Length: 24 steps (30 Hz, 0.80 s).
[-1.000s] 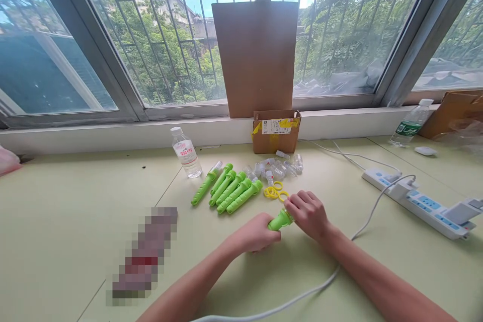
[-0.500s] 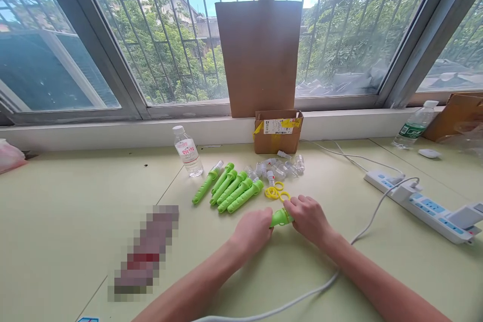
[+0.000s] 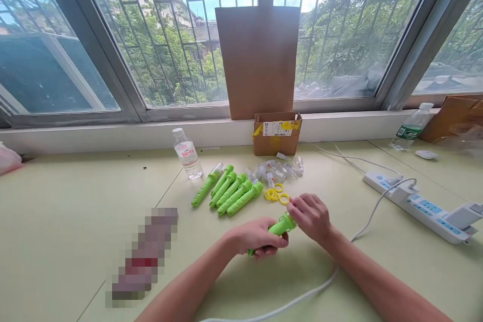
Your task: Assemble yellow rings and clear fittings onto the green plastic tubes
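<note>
My left hand (image 3: 260, 237) is wrapped round the body of a green plastic handle (image 3: 279, 226), whose narrow tail shows below my fingers. My right hand (image 3: 311, 216) closes over the wide collar end of this same handle; what lies under those fingers is hidden. A row of similar green handles (image 3: 234, 196) rests on the table to the left, one with a clear piece at its end. Near my right hand lie several yellow rings (image 3: 271, 194). Behind them is a loose pile of clear plastic bottle-shaped pieces (image 3: 279, 171), some with white ends.
A small cardboard box (image 3: 277, 136) stands against the sill, with a tall brown board (image 3: 258, 60) behind. A water bottle (image 3: 187, 155) stands left of the handles. To the right lies a power strip (image 3: 415, 206), and a white cable (image 3: 320, 289) runs beneath my right forearm. A blurred patch (image 3: 145, 256) covers something at left.
The green handle has tilted, its tail now lower and nearer to me. My left hand has turned and slid down along it, so more of the handle shows. My right hand stays at the collar end.
</note>
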Each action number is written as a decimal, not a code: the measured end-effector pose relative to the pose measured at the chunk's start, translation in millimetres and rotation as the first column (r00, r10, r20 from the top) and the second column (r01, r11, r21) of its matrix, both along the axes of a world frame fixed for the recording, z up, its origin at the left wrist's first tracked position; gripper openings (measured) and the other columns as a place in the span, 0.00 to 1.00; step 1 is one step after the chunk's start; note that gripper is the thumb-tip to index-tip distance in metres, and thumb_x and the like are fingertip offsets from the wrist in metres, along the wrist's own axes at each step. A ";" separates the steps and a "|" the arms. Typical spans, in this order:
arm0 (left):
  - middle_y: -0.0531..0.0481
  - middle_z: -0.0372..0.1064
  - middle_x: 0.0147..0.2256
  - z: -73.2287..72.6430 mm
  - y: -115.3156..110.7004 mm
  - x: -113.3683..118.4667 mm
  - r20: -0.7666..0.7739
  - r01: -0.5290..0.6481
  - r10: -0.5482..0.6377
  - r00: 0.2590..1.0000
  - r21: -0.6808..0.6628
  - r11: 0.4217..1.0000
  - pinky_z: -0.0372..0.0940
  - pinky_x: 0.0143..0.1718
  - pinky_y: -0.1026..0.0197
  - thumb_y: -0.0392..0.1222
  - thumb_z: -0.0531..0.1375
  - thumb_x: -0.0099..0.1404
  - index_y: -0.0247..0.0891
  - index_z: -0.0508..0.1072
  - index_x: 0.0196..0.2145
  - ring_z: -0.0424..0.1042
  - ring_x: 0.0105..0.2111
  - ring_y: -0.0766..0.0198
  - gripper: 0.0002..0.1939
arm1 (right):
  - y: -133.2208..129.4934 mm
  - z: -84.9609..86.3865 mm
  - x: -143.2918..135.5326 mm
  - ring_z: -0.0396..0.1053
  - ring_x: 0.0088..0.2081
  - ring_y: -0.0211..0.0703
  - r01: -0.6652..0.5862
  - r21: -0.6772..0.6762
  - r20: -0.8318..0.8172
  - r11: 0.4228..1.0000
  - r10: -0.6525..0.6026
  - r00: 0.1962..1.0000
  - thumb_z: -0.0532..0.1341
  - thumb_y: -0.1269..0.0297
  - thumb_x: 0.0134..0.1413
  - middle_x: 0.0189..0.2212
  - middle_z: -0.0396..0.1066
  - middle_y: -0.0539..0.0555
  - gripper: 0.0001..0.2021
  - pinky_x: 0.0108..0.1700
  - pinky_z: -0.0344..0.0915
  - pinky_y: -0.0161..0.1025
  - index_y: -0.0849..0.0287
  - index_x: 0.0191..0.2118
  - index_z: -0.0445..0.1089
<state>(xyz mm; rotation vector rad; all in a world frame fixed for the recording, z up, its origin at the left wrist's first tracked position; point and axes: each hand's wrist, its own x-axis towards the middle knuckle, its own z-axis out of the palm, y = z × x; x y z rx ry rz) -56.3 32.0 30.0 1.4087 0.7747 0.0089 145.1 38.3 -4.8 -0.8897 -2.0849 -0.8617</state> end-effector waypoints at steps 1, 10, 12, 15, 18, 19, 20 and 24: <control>0.60 0.53 0.17 -1.6 -1.2 1.4 -0.002 -0.033 0.033 0.999 0.074 0.997 0.48 0.14 0.69 0.47 0.57 0.55 0.40 0.62 0.31 0.51 0.13 0.73 0.10 | 0.9 -0.6 0.2 0.59 0.28 0.38 0.011 -0.010 0.018 1.000 -0.011 1.000 0.59 0.76 0.55 0.21 0.65 0.48 0.07 0.34 0.51 0.37 0.58 0.29 0.68; 0.55 0.61 0.28 -13.8 -8.8 4.9 -0.120 -0.106 0.237 0.964 0.645 0.756 0.52 0.25 0.67 0.36 0.54 0.54 0.38 0.62 0.37 0.60 0.27 0.67 0.11 | 1.8 3.2 0.7 0.53 0.26 0.40 0.093 -0.083 0.137 0.992 -0.081 0.987 0.57 0.74 0.55 0.20 0.62 0.50 0.10 0.31 0.45 0.40 0.58 0.24 0.65; 0.53 0.63 0.29 -16.9 -9.8 6.5 -0.157 -0.090 0.268 0.951 0.687 0.721 0.52 0.25 0.66 0.40 0.55 0.56 0.37 0.62 0.35 0.60 0.27 0.66 0.08 | 2.3 3.4 0.5 0.53 0.26 0.40 0.099 -0.094 0.144 0.991 -0.085 0.986 0.58 0.73 0.55 0.20 0.61 0.50 0.11 0.30 0.44 0.40 0.58 0.23 0.65; 0.50 0.65 0.28 -22.7 -9.3 9.3 -0.231 -0.031 0.307 0.923 0.750 0.661 0.51 0.25 0.65 0.45 0.52 0.61 0.37 0.64 0.33 0.62 0.26 0.64 0.08 | 4.0 2.4 0.1 0.53 0.26 0.40 0.116 -0.088 0.149 0.989 -0.103 0.983 0.58 0.74 0.55 0.19 0.61 0.50 0.11 0.30 0.43 0.40 0.58 0.22 0.64; 0.48 0.67 0.28 -26.7 -7.2 11.2 -0.306 0.053 0.348 0.886 0.813 0.579 0.50 0.24 0.64 0.40 0.51 0.60 0.38 0.65 0.34 0.65 0.26 0.61 0.06 | 5.1 1.5 -0.3 0.53 0.26 0.40 0.138 -0.080 0.159 0.987 -0.124 0.980 0.58 0.73 0.55 0.20 0.61 0.50 0.11 0.30 0.42 0.40 0.58 0.23 0.64; 0.47 0.68 0.28 -27.2 -6.5 11.5 -0.327 0.081 0.361 0.873 0.829 0.554 0.50 0.24 0.63 0.39 0.51 0.59 0.37 0.65 0.34 0.66 0.27 0.60 0.06 | 5.2 1.5 -0.4 0.53 0.26 0.40 0.144 -0.079 0.161 0.986 -0.130 0.978 0.58 0.73 0.55 0.20 0.62 0.50 0.11 0.30 0.42 0.40 0.58 0.23 0.64; 0.46 0.68 0.29 -27.3 -6.0 11.9 -0.344 0.106 0.372 0.862 0.841 0.531 0.51 0.25 0.63 0.39 0.52 0.59 0.37 0.66 0.35 0.68 0.28 0.58 0.07 | 5.3 1.5 -0.5 0.53 0.26 0.40 0.151 -0.077 0.164 0.986 -0.137 0.977 0.58 0.73 0.55 0.19 0.62 0.51 0.10 0.30 0.42 0.40 0.58 0.23 0.65; 0.44 0.71 0.30 -25.4 -6.2 13.4 -0.379 0.169 0.407 0.831 0.869 0.465 0.54 0.25 0.62 0.39 0.52 0.59 0.37 0.66 0.37 0.71 0.30 0.54 0.08 | 5.1 2.1 -0.4 0.53 0.26 0.40 0.173 -0.081 0.178 0.982 -0.156 0.972 0.58 0.74 0.56 0.19 0.62 0.51 0.10 0.30 0.41 0.41 0.58 0.24 0.65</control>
